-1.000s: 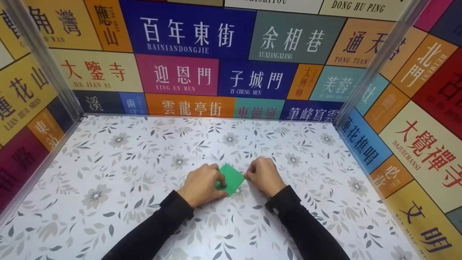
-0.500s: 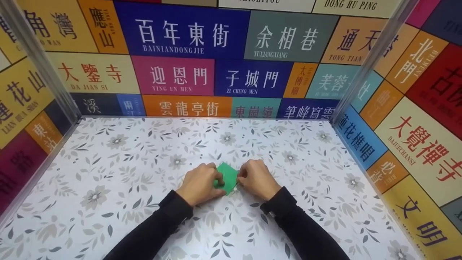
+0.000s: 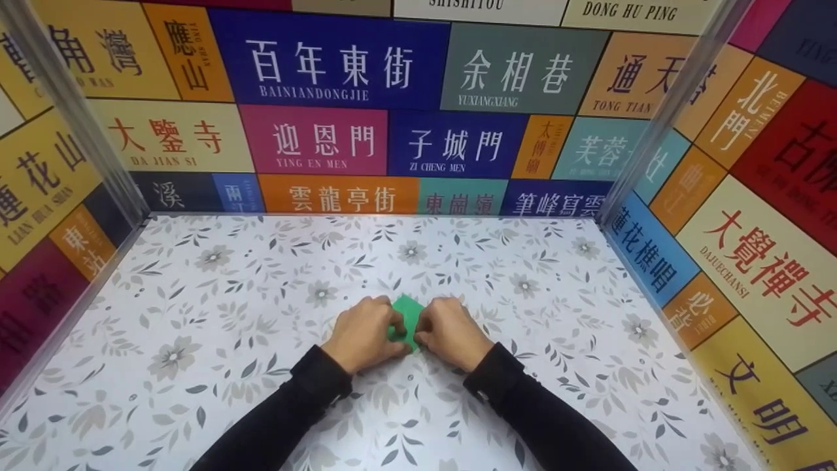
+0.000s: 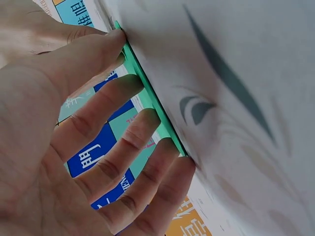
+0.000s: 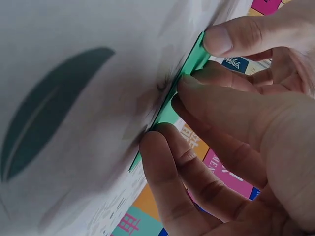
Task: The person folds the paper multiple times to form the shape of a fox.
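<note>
A small piece of green paper (image 3: 407,310) lies cornerwise on the table, partly covered by both hands. My left hand (image 3: 366,332) presses on its left side, the thumb on the near corner and the fingertips spread along it. In the left wrist view, those fingers meet the paper (image 4: 145,97) close against the tabletop. At its right side, my right hand (image 3: 451,332) pinches the paper between thumb and index finger. The right wrist view shows the paper (image 5: 169,116) as a thin strip, with other fingertips of my right hand resting on the table beside it.
The white table (image 3: 274,399) has a printed flower and leaf pattern. Colourful panels with Chinese lettering (image 3: 333,59) stand at the back and both sides. Clear strips (image 3: 673,118) run up the back corners.
My right hand has moved left, over the paper, bringing its right corner toward my left hand. Less of the green paper shows now. My left hand has stayed in place on it.
</note>
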Demonstrator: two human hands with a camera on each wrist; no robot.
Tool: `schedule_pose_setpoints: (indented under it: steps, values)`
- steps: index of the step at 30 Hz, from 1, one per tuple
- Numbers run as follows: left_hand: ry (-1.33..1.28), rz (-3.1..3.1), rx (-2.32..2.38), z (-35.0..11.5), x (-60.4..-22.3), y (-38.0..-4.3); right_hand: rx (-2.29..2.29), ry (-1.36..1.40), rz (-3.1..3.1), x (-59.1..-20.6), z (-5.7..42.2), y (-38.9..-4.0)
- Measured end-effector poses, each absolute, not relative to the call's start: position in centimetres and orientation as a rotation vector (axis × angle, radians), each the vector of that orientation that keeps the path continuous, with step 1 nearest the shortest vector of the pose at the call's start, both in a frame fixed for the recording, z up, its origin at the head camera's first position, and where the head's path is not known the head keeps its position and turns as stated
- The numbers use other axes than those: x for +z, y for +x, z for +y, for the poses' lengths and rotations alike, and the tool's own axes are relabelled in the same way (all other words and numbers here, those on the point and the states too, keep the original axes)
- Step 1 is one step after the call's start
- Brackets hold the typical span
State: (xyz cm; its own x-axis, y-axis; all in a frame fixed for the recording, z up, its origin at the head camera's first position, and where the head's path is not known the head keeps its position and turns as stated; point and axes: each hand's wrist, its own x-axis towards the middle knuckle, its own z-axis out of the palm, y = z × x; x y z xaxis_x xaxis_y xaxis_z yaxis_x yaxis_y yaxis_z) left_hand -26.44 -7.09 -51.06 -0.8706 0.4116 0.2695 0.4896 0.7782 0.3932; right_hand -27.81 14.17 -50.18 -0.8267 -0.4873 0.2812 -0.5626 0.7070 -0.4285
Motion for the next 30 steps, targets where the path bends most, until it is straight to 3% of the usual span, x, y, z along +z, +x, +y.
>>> schedule_pose_setpoints:
  steps: [30]
  values:
    - [-0.674,-2.852,-0.862,-8.3,-51.0,-28.1,0.775,0.839,-2.791,-50.3,14.0,-27.7]
